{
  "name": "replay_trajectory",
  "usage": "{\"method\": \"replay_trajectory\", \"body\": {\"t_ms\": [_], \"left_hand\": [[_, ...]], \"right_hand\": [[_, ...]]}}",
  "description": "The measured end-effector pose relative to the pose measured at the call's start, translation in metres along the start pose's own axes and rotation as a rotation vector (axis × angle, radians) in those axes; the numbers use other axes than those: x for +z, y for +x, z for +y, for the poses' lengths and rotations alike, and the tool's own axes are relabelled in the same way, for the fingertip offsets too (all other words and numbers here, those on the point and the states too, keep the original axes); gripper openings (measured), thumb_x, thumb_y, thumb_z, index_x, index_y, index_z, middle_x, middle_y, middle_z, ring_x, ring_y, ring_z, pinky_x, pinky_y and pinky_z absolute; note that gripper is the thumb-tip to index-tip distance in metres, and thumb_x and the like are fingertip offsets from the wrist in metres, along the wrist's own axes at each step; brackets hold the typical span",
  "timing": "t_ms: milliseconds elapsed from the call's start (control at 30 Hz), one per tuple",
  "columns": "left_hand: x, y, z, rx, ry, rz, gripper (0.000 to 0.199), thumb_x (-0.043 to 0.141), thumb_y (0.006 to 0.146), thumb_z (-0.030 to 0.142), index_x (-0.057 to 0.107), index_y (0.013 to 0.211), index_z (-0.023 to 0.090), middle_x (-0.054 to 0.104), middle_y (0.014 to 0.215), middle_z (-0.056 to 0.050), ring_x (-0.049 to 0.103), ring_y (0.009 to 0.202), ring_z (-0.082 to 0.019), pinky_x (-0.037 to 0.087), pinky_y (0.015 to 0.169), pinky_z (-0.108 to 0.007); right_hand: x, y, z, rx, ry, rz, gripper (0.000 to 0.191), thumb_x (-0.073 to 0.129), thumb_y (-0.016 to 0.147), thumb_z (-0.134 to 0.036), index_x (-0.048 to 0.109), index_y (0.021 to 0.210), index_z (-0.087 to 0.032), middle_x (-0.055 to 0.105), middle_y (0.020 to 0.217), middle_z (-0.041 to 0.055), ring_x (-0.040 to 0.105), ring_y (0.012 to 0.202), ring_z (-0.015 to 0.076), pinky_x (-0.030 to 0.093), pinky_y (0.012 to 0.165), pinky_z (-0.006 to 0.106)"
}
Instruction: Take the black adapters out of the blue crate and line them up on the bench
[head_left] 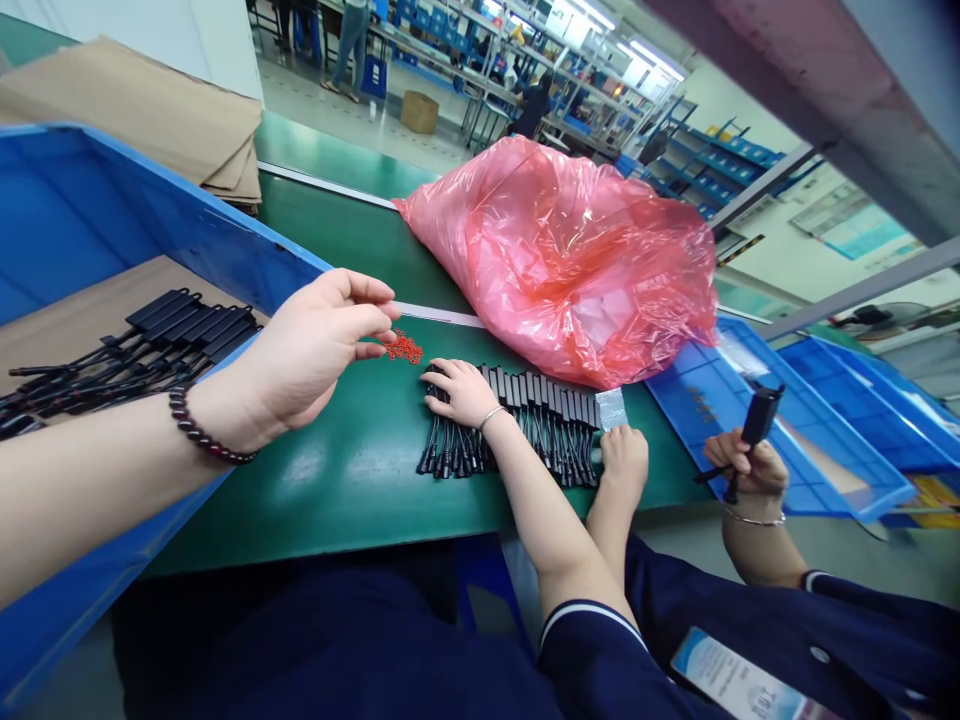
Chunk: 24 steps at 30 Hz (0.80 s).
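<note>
My left hand (322, 335), with a dark bead bracelet, hovers beside a small pile of red rings (405, 347). Its fingers are curved with gaps between them, and nothing shows in them. Palm down, my right hand (461, 392) rests with spread fingers on the left end of a row of black devices with short cables (544, 400) on the green table (300, 500). Another person's hand (624, 460) is at the row's right end. That person's other hand (750, 465) holds up a black device (761, 412).
A large pink plastic bag (570, 260) lies behind the row. At the left, a blue bin (277, 255) holds more black devices (187, 325), with brown cardboard sheets (150, 110) behind it. Blue trays (780, 430) stand at the right, beyond the other person.
</note>
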<state>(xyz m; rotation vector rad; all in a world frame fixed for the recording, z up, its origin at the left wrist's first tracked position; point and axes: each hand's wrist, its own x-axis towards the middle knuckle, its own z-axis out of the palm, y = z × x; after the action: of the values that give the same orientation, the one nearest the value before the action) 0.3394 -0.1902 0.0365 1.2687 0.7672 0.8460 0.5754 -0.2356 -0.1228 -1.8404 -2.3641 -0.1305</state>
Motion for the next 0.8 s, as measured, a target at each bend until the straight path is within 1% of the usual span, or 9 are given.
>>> {"method": "replay_trajectory", "body": {"t_ms": [167,300,400,467,500,633,700,733,800], "left_hand": [[0.001,-0.003,0.004,-0.015,0.002,-0.043,0.023,0.061,0.069,0.016,0.052,0.090,0.017,0.054,0.092,-0.001,0.053,0.081,-0.010,0.041,0.068,-0.023],[0.002,-0.004,0.006,-0.013,0.011,-0.069,0.022,0.060,0.070,0.014,0.051,0.090,0.016,0.053,0.094,-0.001,0.052,0.081,-0.009,0.040,0.070,-0.023],[0.003,-0.004,0.004,-0.024,0.021,-0.108,0.020,0.059,0.071,0.014,0.052,0.089,0.016,0.053,0.093,-0.001,0.052,0.082,-0.009,0.040,0.070,-0.022],[0.005,-0.003,0.004,-0.042,0.059,-0.147,0.019,0.058,0.072,0.015,0.052,0.090,0.016,0.053,0.092,-0.001,0.053,0.084,-0.010,0.040,0.071,-0.021],[0.006,-0.003,0.003,-0.051,0.100,-0.178,0.018,0.058,0.073,0.015,0.053,0.090,0.016,0.054,0.091,-0.001,0.053,0.085,-0.011,0.041,0.071,-0.021],[0.010,-0.003,-0.002,-0.032,0.434,-0.388,0.016,0.052,0.078,0.023,0.053,0.094,0.018,0.058,0.098,-0.002,0.053,0.090,-0.014,0.042,0.077,-0.025],[0.007,-0.004,-0.010,0.038,0.674,-0.566,0.022,0.050,0.080,0.031,0.054,0.099,0.020,0.058,0.103,-0.003,0.054,0.093,-0.016,0.043,0.081,-0.028],[0.003,-0.005,-0.015,0.081,0.800,-0.670,0.027,0.049,0.080,0.035,0.054,0.104,0.022,0.058,0.106,-0.003,0.054,0.095,-0.018,0.043,0.082,-0.029],[-0.007,-0.007,-0.028,0.177,1.047,-0.860,0.035,0.050,0.079,0.039,0.055,0.110,0.026,0.059,0.109,-0.004,0.056,0.097,-0.021,0.044,0.082,-0.031]], "right_hand": [[-0.003,-0.010,0.013,-0.004,-0.018,-0.020,0.039,0.049,0.083,-0.043,0.055,0.118,-0.026,0.045,0.130,0.0046,0.040,0.114,0.0238,0.031,0.097,0.040],[-0.010,-0.016,0.016,0.035,-0.027,-0.086,0.045,0.046,0.084,-0.048,0.050,0.124,-0.025,0.041,0.134,0.0072,0.037,0.119,0.0249,0.028,0.100,0.043],[-0.021,-0.010,-0.003,0.127,-0.040,-0.051,0.064,0.044,0.082,-0.058,0.037,0.135,-0.021,0.031,0.140,0.0137,0.025,0.128,0.0313,0.021,0.102,0.053],[-0.026,0.001,-0.031,0.109,-0.008,0.021,0.071,0.043,0.081,-0.060,0.032,0.137,-0.017,0.028,0.141,0.0177,0.021,0.129,0.0334,0.022,0.101,0.054],[-0.028,0.007,-0.050,0.037,0.029,0.047,0.070,0.044,0.081,-0.059,0.033,0.135,-0.016,0.029,0.139,0.0182,0.024,0.128,0.0324,0.025,0.100,0.052],[-0.017,0.030,-0.142,-0.544,0.125,-0.055,0.045,0.041,0.088,-0.044,0.047,0.125,-0.020,0.045,0.130,0.0116,0.049,0.107,0.0218,0.045,0.082,0.036],[-0.004,0.034,-0.186,-0.841,0.115,-0.088,0.040,0.036,0.090,-0.042,0.052,0.123,-0.025,0.052,0.125,0.0072,0.053,0.105,0.0171,0.049,0.075,0.029],[0.001,0.034,-0.203,-0.954,0.096,-0.070,0.037,0.040,0.088,-0.041,0.054,0.120,-0.029,0.055,0.123,0.0037,0.055,0.105,0.0151,0.050,0.073,0.026],[0.009,0.033,-0.229,-1.089,0.028,-0.025,0.033,0.045,0.083,-0.046,0.057,0.113,-0.041,0.057,0.120,-0.0046,0.055,0.107,0.0130,0.051,0.072,0.026]]}}
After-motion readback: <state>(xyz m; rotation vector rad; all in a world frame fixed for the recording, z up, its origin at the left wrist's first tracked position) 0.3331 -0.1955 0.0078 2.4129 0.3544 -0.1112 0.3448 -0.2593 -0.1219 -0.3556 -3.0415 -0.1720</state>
